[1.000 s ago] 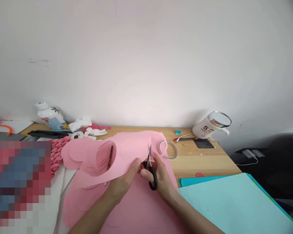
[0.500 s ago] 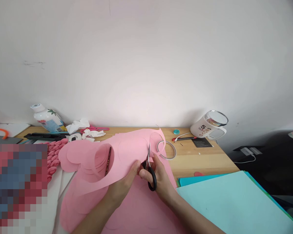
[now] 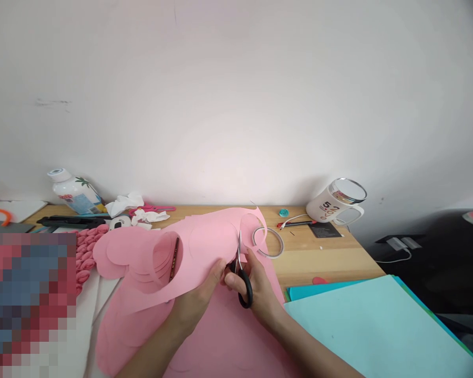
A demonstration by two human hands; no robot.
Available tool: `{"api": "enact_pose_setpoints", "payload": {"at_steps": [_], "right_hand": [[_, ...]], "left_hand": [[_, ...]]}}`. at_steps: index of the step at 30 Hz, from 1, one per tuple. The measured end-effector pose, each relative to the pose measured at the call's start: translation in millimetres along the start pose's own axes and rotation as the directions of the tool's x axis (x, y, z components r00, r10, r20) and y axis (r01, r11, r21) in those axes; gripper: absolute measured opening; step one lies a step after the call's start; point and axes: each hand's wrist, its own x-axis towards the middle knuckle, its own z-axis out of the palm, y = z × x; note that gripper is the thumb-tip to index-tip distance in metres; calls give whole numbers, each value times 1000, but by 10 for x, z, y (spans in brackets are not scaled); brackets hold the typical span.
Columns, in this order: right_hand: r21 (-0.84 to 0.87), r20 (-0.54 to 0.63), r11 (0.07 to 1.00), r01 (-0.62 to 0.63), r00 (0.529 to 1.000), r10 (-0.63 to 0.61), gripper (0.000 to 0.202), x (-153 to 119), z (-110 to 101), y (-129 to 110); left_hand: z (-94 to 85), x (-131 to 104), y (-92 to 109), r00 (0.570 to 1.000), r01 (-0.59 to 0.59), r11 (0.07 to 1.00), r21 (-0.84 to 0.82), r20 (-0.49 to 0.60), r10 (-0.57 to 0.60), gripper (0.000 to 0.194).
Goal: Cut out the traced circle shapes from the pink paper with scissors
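Note:
A sheet of pink paper [image 3: 208,244] with round holes cut in it is held up over the desk. My left hand [image 3: 199,302] pinches its lower edge, thumb on top. In my right hand [image 3: 260,291] are black-handled scissors [image 3: 245,289], their blades pointing up and away at the paper, beside a faint curved outline. Left of the hands lie several cut pink paper circles [image 3: 122,247], and a dark patterned pencil [image 3: 174,258] shows through a hole in the sheet. More pink paper [image 3: 228,336] lies beneath my hands. A clear tape ring [image 3: 276,247] rests just beyond my right hand.
A white mug [image 3: 335,202] stands at the back right near a black card [image 3: 325,230]. Light blue sheets [image 3: 370,315] cover the right front. At the back left are a white bottle [image 3: 74,191], crumpled tissue [image 3: 150,216] and pink scissors [image 3: 161,208]. A wall rises behind the desk.
The scissor blades have come a little closer together and tilt slightly more to the left at the paper. Both hands keep nearly the same place; the whole view shifts very slightly.

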Motion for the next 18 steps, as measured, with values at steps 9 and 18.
{"api": "enact_pose_setpoints", "payload": {"at_steps": [9, 18], "right_hand": [[-8, -8, 1000, -10, 1000, 10, 52, -6, 16, -43], [-13, -13, 1000, -13, 1000, 12, 45, -17, 9, -34]], "left_hand": [[16, 2, 148, 994, 55, 993, -104, 97, -45, 19], [9, 0, 114, 996, 38, 990, -136, 87, -27, 18]]}}
